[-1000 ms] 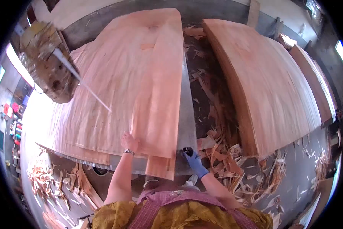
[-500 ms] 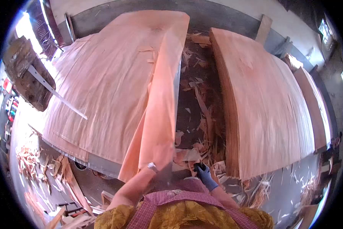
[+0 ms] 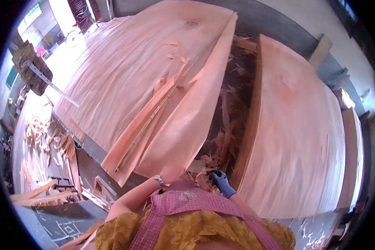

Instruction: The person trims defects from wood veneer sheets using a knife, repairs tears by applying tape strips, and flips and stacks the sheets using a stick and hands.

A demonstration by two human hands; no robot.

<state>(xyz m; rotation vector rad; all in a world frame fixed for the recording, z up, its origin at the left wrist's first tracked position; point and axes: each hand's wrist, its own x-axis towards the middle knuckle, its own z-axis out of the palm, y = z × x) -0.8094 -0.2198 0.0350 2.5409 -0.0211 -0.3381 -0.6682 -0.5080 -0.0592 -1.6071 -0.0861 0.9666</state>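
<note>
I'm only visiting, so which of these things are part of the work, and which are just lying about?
Seemingly part of the work:
- left hand, at the near end of a loose thin sheet
- gloved right hand
- broad sheets under the loose one

Apparently just lying about:
- curled scraps at far left
- torn strips beside the right-hand stack

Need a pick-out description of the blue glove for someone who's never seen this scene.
Find the dark, scrap-strewn gap between the two broad spreads of pinkish wood sheets. At its near end, by the checked apron, is the right hand, wearing the blue glove. Its blue with dark fingers stands out; the left hand is bare, with a watch at the wrist.
</note>
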